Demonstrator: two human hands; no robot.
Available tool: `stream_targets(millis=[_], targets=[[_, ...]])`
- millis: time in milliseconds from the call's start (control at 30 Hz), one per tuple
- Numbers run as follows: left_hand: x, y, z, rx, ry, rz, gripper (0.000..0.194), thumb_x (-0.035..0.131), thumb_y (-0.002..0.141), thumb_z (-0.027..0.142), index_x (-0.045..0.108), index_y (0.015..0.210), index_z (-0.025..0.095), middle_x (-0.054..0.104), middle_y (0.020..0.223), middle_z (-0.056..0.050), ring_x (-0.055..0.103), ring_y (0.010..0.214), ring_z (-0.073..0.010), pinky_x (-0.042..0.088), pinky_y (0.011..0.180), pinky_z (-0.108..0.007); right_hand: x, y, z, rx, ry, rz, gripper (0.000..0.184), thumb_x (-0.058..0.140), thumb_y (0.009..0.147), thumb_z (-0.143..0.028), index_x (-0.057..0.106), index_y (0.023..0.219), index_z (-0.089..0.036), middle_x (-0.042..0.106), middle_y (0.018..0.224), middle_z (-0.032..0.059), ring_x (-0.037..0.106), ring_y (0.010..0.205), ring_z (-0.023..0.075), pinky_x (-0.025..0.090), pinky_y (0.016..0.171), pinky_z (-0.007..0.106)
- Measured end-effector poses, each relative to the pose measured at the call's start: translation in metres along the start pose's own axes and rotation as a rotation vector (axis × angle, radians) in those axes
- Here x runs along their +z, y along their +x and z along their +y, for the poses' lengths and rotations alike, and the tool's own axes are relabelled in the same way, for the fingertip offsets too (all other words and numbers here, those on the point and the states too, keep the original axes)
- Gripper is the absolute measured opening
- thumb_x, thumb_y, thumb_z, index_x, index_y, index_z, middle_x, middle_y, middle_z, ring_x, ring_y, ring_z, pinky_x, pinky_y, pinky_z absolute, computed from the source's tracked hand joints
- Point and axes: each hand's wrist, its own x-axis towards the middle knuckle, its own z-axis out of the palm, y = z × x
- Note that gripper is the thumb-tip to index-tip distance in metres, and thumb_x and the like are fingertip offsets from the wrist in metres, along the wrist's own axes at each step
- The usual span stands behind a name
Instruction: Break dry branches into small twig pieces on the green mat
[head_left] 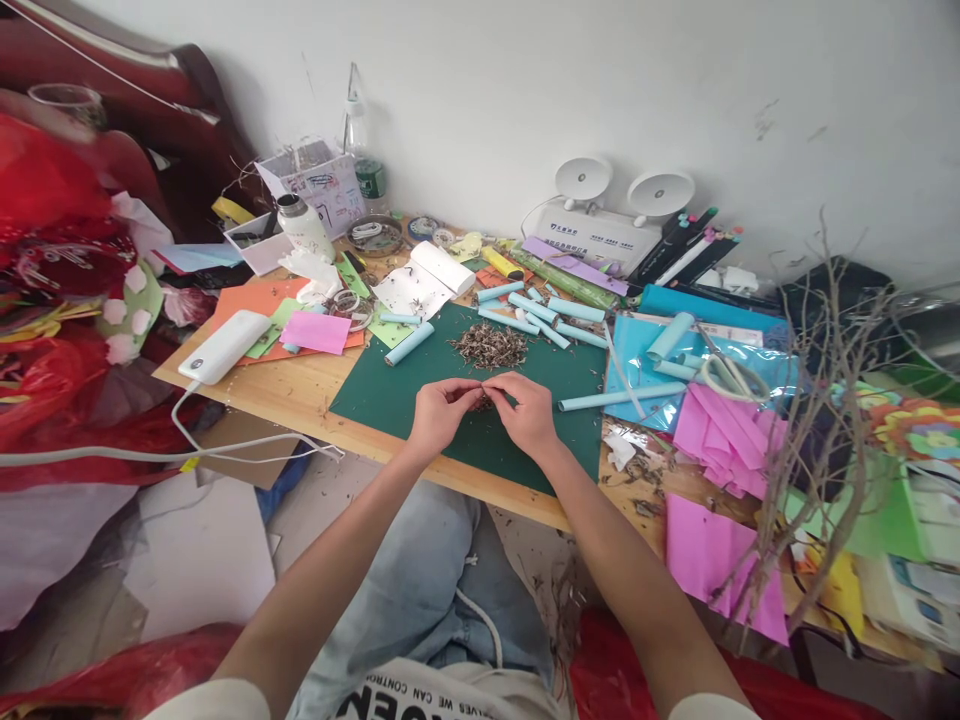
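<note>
My left hand (437, 413) and my right hand (527, 410) meet over the dark green cutting mat (390, 395), fingertips pinched together on a small brown twig piece (482, 400) between them. Just beyond the hands lies a heap of short brown twig bits (490, 345) on the mat. Several rolled light-blue paper tubes (536, 310) lie scattered at the mat's far edge, and one long thin tube (621, 397) lies to the right of my right hand.
Pink paper sheets (724, 430) and scissors (731, 375) lie right. A bare branch (817, 420) stands at right. A white power bank (223, 346) with cable sits left on the wooden table (300, 390). Bottle, boxes and twin white lamps (622, 190) line the wall.
</note>
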Motion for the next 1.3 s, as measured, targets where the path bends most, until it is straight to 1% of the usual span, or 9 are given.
stream_targets(millis=[200, 333, 433, 533, 633, 800, 967, 1067, 1300], targets=[[0.0, -0.001, 0.002, 0.179, 0.375, 0.023, 0.019, 0.059, 0.088, 0.033, 0.07, 0.084, 0.018, 0.071, 0.079, -0.002, 0.063, 0.07, -0.0147, 0.048, 0.067, -0.026, 0.0, -0.001, 0.003, 0.011, -0.05, -0.056, 0.018, 0.051, 0.096, -0.022, 0.069, 0.092, -0.022, 0.071, 0.089, 0.0053, 0.067, 0.081, 0.0169, 0.053, 0.076, 0.03], [0.003, -0.004, 0.007, 0.255, 0.511, 0.02, 0.018, 0.054, 0.09, 0.027, 0.067, 0.082, 0.018, 0.068, 0.075, -0.001, 0.059, 0.066, -0.0131, 0.045, 0.065, -0.025, 0.001, -0.003, 0.004, 0.021, -0.09, -0.071, 0.018, 0.049, 0.096, -0.021, 0.067, 0.092, -0.021, 0.07, 0.088, 0.0061, 0.065, 0.081, 0.018, 0.052, 0.076, 0.03], [0.005, -0.004, 0.006, 0.335, 0.599, 0.021, 0.018, 0.051, 0.092, 0.023, 0.067, 0.084, 0.019, 0.068, 0.079, -0.002, 0.059, 0.071, -0.0142, 0.045, 0.069, -0.026, 0.0, -0.003, 0.002, 0.054, -0.125, -0.076, 0.016, 0.049, 0.094, -0.02, 0.064, 0.09, -0.02, 0.069, 0.084, 0.0064, 0.064, 0.079, 0.0189, 0.05, 0.073, 0.031], [0.006, -0.004, 0.001, 0.384, 0.584, -0.009, 0.019, 0.05, 0.092, 0.023, 0.068, 0.085, 0.019, 0.069, 0.082, -0.003, 0.061, 0.075, -0.0152, 0.046, 0.072, -0.026, -0.003, 0.0, -0.002, 0.086, -0.084, -0.091, 0.015, 0.05, 0.092, -0.02, 0.063, 0.084, -0.02, 0.067, 0.079, 0.0051, 0.063, 0.074, 0.0181, 0.049, 0.069, 0.03], [0.005, -0.003, -0.001, 0.337, 0.499, 0.006, 0.018, 0.054, 0.09, 0.025, 0.07, 0.084, 0.019, 0.071, 0.08, -0.002, 0.062, 0.072, -0.015, 0.048, 0.07, -0.025, -0.006, 0.003, -0.005, 0.099, -0.019, -0.087, 0.016, 0.051, 0.091, -0.02, 0.065, 0.083, -0.021, 0.068, 0.078, 0.0041, 0.063, 0.071, 0.017, 0.051, 0.067, 0.029], [0.002, 0.002, 0.0, 0.226, 0.408, 0.056, 0.017, 0.058, 0.088, 0.028, 0.072, 0.083, 0.02, 0.072, 0.076, -0.001, 0.064, 0.069, -0.0152, 0.049, 0.068, -0.025, -0.006, 0.004, -0.005, 0.044, 0.02, -0.056, 0.013, 0.057, 0.09, -0.021, 0.07, 0.091, -0.022, 0.073, 0.09, 0.0057, 0.068, 0.079, 0.0176, 0.055, 0.074, 0.03], [0.002, 0.003, -0.003, 0.178, 0.345, 0.02, 0.019, 0.059, 0.086, 0.032, 0.073, 0.082, 0.019, 0.07, 0.071, 0.0, 0.063, 0.066, -0.0149, 0.049, 0.066, -0.026, -0.003, 0.0, 0.004, 0.016, -0.073, -0.068, 0.016, 0.053, 0.094, -0.023, 0.069, 0.089, -0.022, 0.072, 0.085, 0.0051, 0.067, 0.078, 0.0173, 0.053, 0.076, 0.029], [0.004, 0.002, -0.004, 0.172, 0.317, 0.031, 0.02, 0.061, 0.085, 0.034, 0.073, 0.085, 0.018, 0.071, 0.074, -0.001, 0.064, 0.068, -0.0151, 0.049, 0.068, -0.026, -0.003, -0.001, 0.006, 0.035, -0.107, -0.089, 0.017, 0.049, 0.095, -0.022, 0.065, 0.089, -0.021, 0.069, 0.085, 0.0053, 0.064, 0.079, 0.0175, 0.051, 0.075, 0.029], [0.003, 0.001, -0.005, 0.16, 0.289, 0.038, 0.021, 0.06, 0.086, 0.033, 0.074, 0.088, 0.018, 0.073, 0.079, -0.003, 0.065, 0.071, -0.0164, 0.05, 0.07, -0.027, -0.003, 0.001, 0.002, 0.076, -0.077, -0.104, 0.019, 0.046, 0.097, -0.025, 0.063, 0.089, -0.022, 0.067, 0.085, 0.0054, 0.063, 0.079, 0.0181, 0.05, 0.074, 0.03]])
